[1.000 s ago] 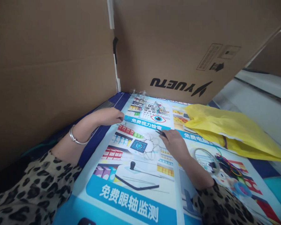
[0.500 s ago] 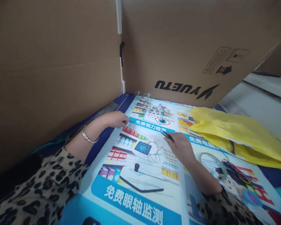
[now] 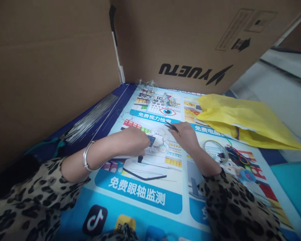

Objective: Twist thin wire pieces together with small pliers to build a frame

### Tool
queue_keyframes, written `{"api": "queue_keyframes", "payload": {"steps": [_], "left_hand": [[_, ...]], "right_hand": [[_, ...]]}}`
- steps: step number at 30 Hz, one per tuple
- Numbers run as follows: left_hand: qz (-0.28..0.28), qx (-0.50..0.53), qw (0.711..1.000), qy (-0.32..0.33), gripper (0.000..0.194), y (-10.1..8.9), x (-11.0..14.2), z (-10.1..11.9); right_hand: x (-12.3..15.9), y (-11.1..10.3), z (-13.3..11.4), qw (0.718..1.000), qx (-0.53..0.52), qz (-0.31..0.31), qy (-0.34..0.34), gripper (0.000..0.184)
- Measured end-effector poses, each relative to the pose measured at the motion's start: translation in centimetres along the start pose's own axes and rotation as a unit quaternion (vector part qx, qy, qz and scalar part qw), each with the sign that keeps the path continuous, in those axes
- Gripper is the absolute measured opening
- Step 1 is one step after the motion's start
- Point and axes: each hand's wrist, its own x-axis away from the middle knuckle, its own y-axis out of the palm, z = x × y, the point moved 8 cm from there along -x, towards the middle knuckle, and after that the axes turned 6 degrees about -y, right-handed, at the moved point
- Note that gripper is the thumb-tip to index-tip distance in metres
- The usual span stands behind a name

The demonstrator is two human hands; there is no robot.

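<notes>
My right hand (image 3: 187,135) grips black pointed tweezers (image 3: 173,127), their tips directed up and left above the printed poster (image 3: 150,182). My left hand (image 3: 134,142), a silver bangle (image 3: 85,156) on its wrist, is closed with curled fingers over the poster; whatever its fingertips hold is hidden. Between the hands lies a thin bent-wire shape (image 3: 163,144) of looped outlines, close to the left fingertips. More tangled wire pieces (image 3: 169,99) rest farther back on the poster.
Cardboard walls (image 3: 183,40) rise at the left and back. Straight wires (image 3: 92,117) lie at left beside teal-handled pliers (image 3: 57,144). To the right are a yellow bag (image 3: 240,115), a wire coil (image 3: 225,152) and coloured cords (image 3: 240,158).
My left hand has moved right and nearer to me, from the poster's left edge to beside the bent-wire shape. My right hand still holds the tweezers. The view has tilted down.
</notes>
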Motion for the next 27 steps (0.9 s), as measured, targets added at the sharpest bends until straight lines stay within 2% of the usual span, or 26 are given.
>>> {"api": "queue_keyframes", "payload": {"steps": [3, 6, 11, 16, 19, 24, 27], "left_hand": [[0.008, -0.037, 0.999, 0.022, 0.014, 0.4, 0.4, 1.5], [0.051, -0.066, 0.996, 0.04, 0.016, 0.8, 0.2, 2.5], [0.08, -0.056, 0.992, 0.073, 0.017, 1.7, -0.1, 3.4], [0.08, -0.046, 0.992, 0.082, 0.017, 1.9, -0.3, 2.9], [0.06, -0.037, 0.994, 0.086, 0.016, 1.8, -0.3, 2.6], [0.024, 0.024, 0.998, 0.055, 0.013, 1.2, -0.1, 1.8], [0.021, 0.043, 0.998, 0.034, 0.015, 0.5, 0.1, 1.3]], "right_hand": [[0.0, -0.1, -0.2, 1.0, 0.001, -0.006, -0.001, 0.032], [0.0, -0.2, -0.4, 1.0, 0.0, -0.007, -0.001, 0.03], [0.0, -0.3, -0.5, 1.0, -0.006, -0.007, -0.001, 0.029], [0.0, -0.3, -0.3, 1.0, -0.015, -0.003, 0.002, 0.03], [0.0, -0.3, -0.4, 1.0, -0.016, -0.012, 0.006, 0.03], [0.0, -0.2, -0.5, 0.999, -0.011, -0.029, 0.013, 0.031], [0.1, -0.5, -0.4, 0.999, -0.027, -0.009, 0.016, 0.029]]}}
